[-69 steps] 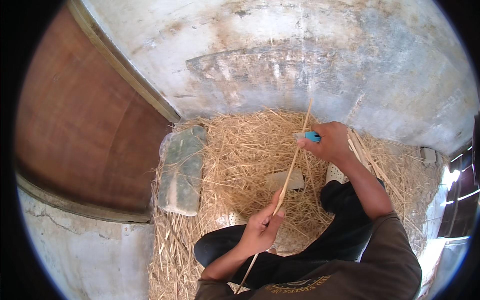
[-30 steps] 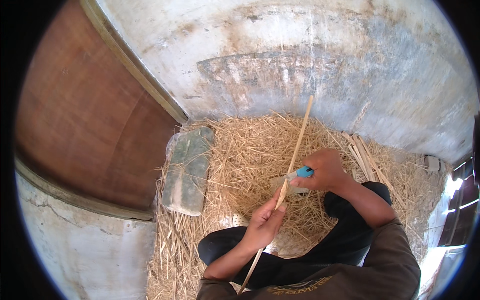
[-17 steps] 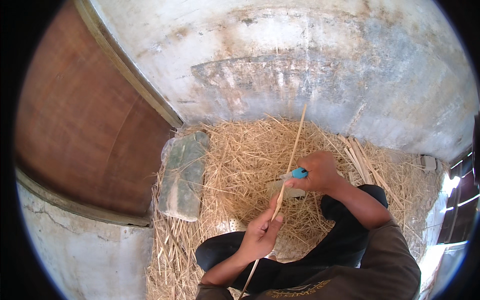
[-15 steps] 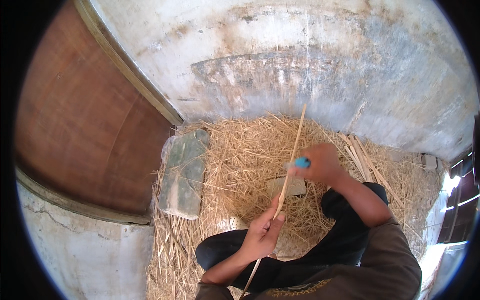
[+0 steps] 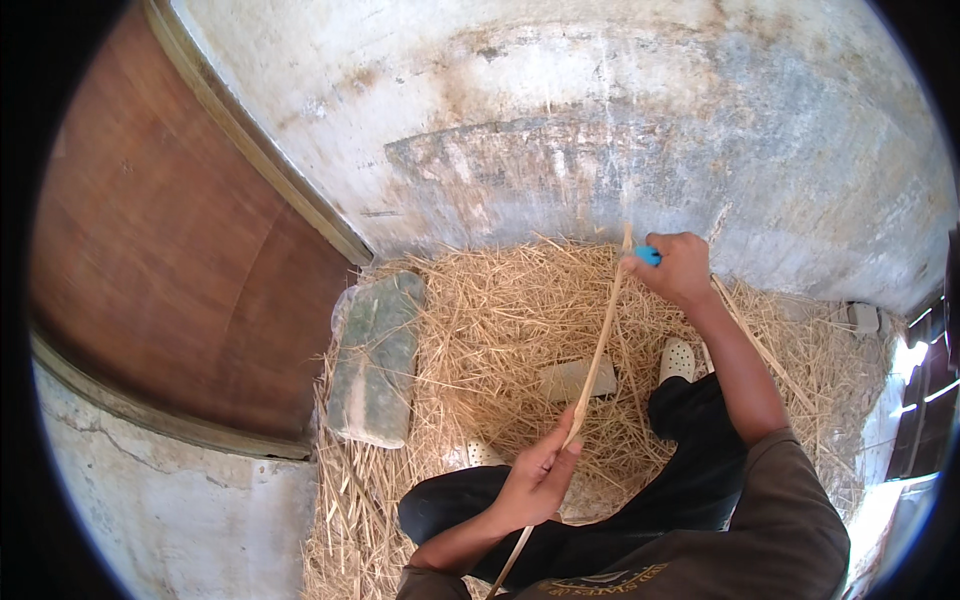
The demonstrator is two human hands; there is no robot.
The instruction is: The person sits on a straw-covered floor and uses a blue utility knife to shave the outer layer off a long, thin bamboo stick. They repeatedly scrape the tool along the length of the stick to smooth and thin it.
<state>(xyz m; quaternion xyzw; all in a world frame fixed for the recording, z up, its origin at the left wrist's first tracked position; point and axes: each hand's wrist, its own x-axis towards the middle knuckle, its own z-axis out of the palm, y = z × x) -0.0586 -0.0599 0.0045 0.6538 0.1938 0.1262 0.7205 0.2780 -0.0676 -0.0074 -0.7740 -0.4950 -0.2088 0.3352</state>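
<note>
Thin cane strip (image 5: 598,345), pale yellow, long axis running lower-left to upper-right across frame centre, slightly bowed; lower tail passing down past lap to bottom edge, top tip just above R hand. Held off the straw, taut-ish btw both hands.

Left hand (image 5: 535,485) at strip's lower third, thumb + fingers pressed together, pinching strip; nearer the body. Right hand (image 5: 680,265) at upper end, arm stretched fwd, fist closed round blue-handled tool (image 5: 648,255), prob a small knife, blade not visible, so cannot tell if edge is in the strip or just against it. Tool touching strip near its top tip. Most of strip's free length thus lying btw the two grips, below-left of R hand, above-right of L hand.

Outward: straw bed (image 5: 500,330) covering floor under strip. Flat grey block (image 5: 578,378) half buried in straw right beneath strip's middle. White perforated clog (image 5: 677,358) just right of strip, by dark trouser leg (image 5: 690,450). More cane strips (image 5: 745,325) lying on straw right of R forearm. Greenish stone slab (image 5: 375,355) well left, at straw edge. Weathered plaster wall (image 5: 600,120) behind; brown wooden door (image 5: 170,260) at left.
</note>
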